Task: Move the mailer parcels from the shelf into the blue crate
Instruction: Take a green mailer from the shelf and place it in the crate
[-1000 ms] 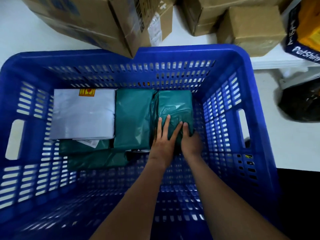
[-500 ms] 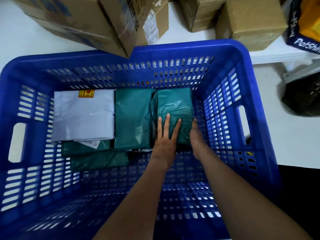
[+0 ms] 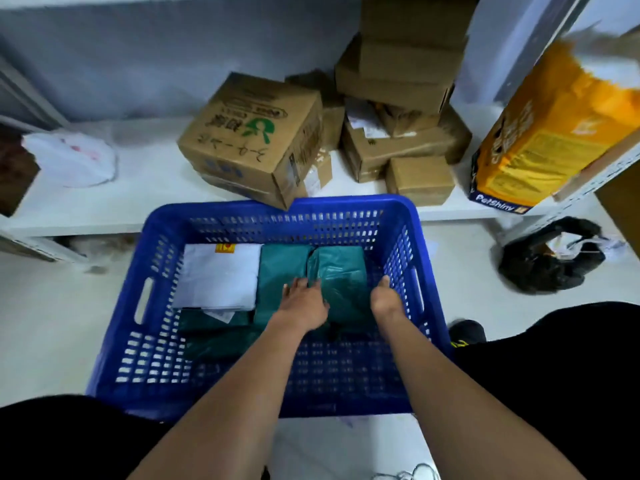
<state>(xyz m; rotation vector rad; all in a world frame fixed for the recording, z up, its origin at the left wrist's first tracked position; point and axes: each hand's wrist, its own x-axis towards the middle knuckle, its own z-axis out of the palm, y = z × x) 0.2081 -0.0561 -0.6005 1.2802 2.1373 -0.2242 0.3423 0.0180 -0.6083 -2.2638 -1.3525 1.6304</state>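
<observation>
Two bare hands reach down into the blue crate (image 3: 429, 258), which sits on the pale floor (image 3: 45, 323) right in front of a low white shelf (image 3: 145, 195). Left hand (image 3: 304, 299) lies palm-down w/ fingers spread & straight, resting across the seam between the middle green mailer (image 3: 280, 275) and the right green mailer (image 3: 341, 271). Right hand (image 3: 386, 296) is at that right mailer's outer edge, between it & the crate's right wall; fingers look loosely bent, but can't tell if they actually grip the mailer. A white mailer (image 3: 221, 275) w/ a small yellow sticker lies at the left of the row, on top of more green mailers (image 3: 211, 327) peeking out below it. All parcels sit toward the crate's far end; near half shows bare slotted floor. On the shelf behind: a tilted cardboard box (image 3: 249, 140) w/ green logo overhanging the crate's rim, a stack of brown boxes (image 3: 401, 109), a white plastic bag (image 3: 72, 161) at left, a yellow PetShiny bag (image 3: 540, 133) at right. A black bag (image 3: 547, 261) lies on the floor at right.
</observation>
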